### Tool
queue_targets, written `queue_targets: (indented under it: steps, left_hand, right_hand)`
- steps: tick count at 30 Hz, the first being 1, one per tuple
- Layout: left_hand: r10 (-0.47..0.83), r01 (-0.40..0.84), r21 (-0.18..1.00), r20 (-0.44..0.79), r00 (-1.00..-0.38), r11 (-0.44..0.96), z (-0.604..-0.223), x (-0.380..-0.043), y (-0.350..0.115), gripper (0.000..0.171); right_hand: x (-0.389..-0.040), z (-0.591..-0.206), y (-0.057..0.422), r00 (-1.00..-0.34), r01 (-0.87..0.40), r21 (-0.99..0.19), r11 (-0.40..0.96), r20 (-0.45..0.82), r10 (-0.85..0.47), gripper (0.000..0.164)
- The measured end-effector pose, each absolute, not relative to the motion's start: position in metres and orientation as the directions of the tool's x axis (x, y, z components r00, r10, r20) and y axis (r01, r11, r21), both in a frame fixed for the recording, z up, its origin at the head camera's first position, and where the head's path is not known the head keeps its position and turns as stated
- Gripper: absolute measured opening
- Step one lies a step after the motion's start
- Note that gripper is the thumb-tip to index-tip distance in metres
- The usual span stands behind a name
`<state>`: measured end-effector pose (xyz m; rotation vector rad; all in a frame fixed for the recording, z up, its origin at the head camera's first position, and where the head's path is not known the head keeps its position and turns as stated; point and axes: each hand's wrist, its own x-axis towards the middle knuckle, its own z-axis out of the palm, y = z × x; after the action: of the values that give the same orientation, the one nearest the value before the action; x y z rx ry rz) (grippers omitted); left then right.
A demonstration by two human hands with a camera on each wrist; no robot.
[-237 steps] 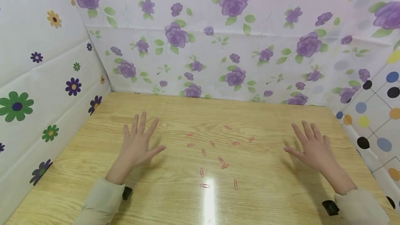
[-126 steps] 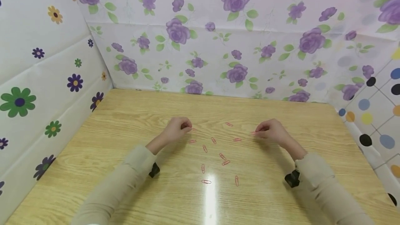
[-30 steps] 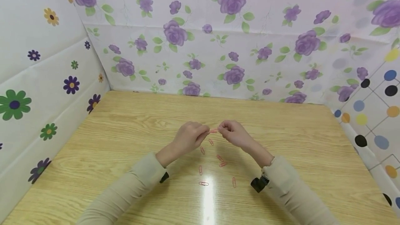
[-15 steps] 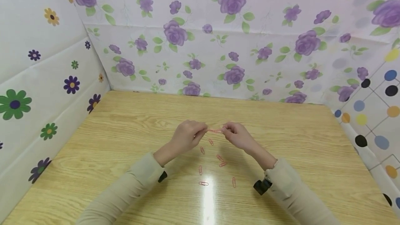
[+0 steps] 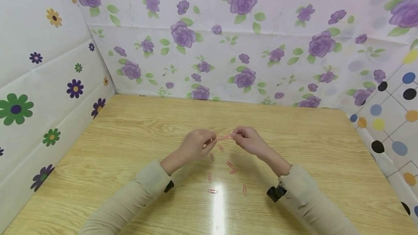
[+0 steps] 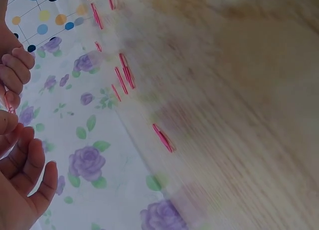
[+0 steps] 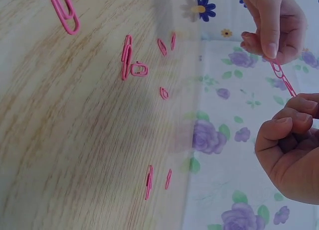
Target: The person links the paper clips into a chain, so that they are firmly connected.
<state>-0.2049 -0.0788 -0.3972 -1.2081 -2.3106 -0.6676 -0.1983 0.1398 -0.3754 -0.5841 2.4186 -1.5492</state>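
Observation:
Two pink paper clips, hooked end to end, stretch in a short line [image 5: 224,138] between both hands above the table. My left hand [image 5: 195,145] pinches the left clip's outer end between thumb and forefinger. The outer end of the right clip is in the fingertips of my right hand [image 5: 250,141], its other fingers curled. In the right wrist view, the linked clips [image 7: 282,77] slant between the left hand [image 7: 279,28] above and the right hand [image 7: 291,150] below. Fingers mostly hide them in the left wrist view, where a bit of pink clip [image 6: 9,103] shows.
Several loose pink paper clips lie on the wooden table [image 5: 130,126] below and in front of the hands, including one crosswise clip [image 5: 213,191] and an upright one [image 5: 244,190]. A flowered cloth [image 5: 209,46] hangs behind the table; patterned sheets flank both sides.
Both hands, first spread flat, each picked up a paper clip and came together in the middle. The clips, overlapping a second ago, are now drawn out in a line.

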Motion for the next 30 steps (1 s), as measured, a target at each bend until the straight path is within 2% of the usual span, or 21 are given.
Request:
queue_targets:
  steps: [5,9,13,15,22,30]
  left_hand:
    - [0.645,0.816,0.242,0.513,-0.567,0.525,-0.399,-0.204,-0.078,0.007]
    - [0.641,0.811,0.265,0.506,-0.577,0.521,-0.4,-0.204,-0.077,0.005]
    - [0.628,0.821,0.271,0.539,-0.562,0.502,-0.401,-0.204,-0.073,0.02]
    - [0.621,0.829,0.266,0.559,-0.549,0.493,-0.402,-0.204,-0.07,0.022]
    - [0.618,0.857,0.222,0.612,-0.494,0.465,-0.401,-0.205,-0.064,0.009]
    - [0.63,0.859,0.206,0.603,-0.488,0.468,-0.4,-0.204,-0.065,0.007]
  right_hand:
    - [-0.198,-0.375,0.137,-0.89,-0.221,-0.906,0.36,0.037,-0.455,0.018]
    - [-0.197,-0.374,0.135,-0.888,-0.22,-0.906,0.361,0.033,-0.458,0.018]
    - [-0.197,-0.374,0.134,-0.889,-0.213,-0.906,0.365,0.025,-0.458,0.018]
    - [-0.197,-0.375,0.132,-0.888,-0.212,-0.907,0.364,0.024,-0.459,0.019]
    - [-0.197,-0.376,0.13,-0.894,-0.2,-0.907,0.369,0.015,-0.447,0.02]
    - [-0.193,-0.368,0.134,-0.904,-0.156,-0.912,0.38,-0.023,-0.426,0.02]
